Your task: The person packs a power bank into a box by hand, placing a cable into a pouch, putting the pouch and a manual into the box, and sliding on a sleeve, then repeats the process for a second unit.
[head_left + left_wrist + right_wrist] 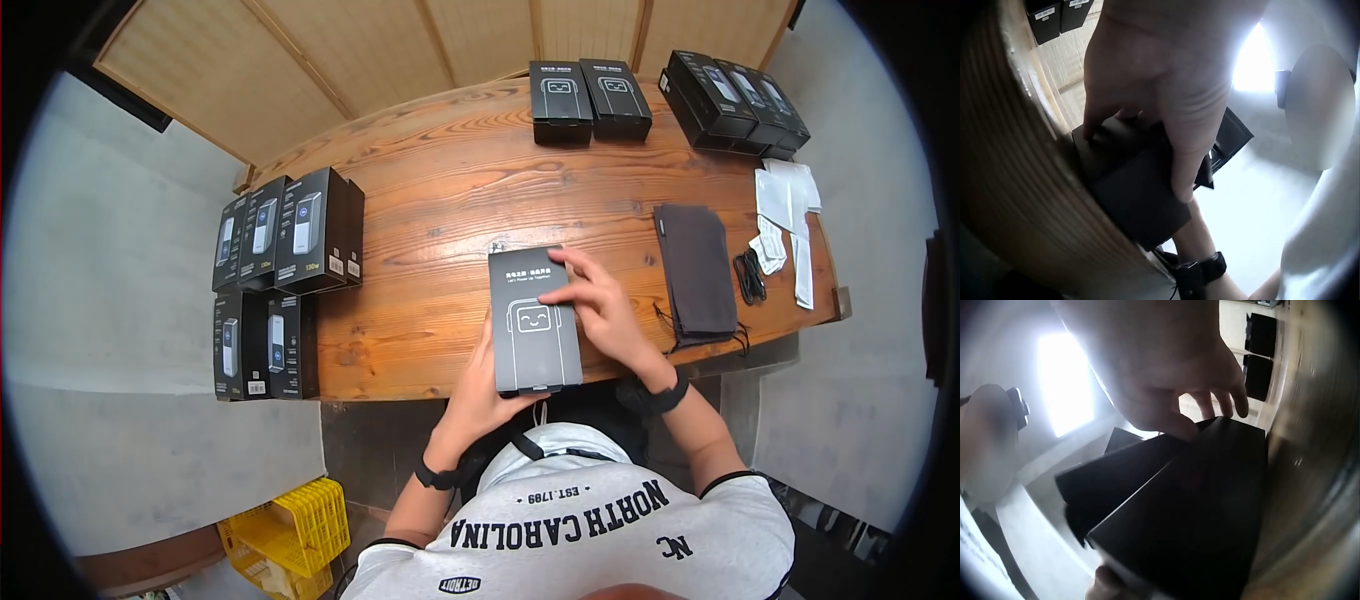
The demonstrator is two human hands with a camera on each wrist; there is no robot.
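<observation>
An upright-printed black box (535,325) with a smiling-face line drawing is held at the table's near edge. My left hand (480,395) grips its lower left side, with the thumb at the bottom end. My right hand (605,310) holds the upper right edge, its thumb lying on the printed face. In the right wrist view, a panel (1116,469) stands at an angle to the box body (1197,500), near the right thumb. The left wrist view shows the left hand (1160,81) spanning the dark box (1141,194). The box's inside is hidden.
Stacked product boxes (305,225) stand at the table's left. Two smiling-face boxes (560,95) and more product boxes (735,100) sit at the back. On the right lie a dark pouch (695,270), a black cable (748,275) and white wrappers (785,200). A yellow crate (310,520) is below.
</observation>
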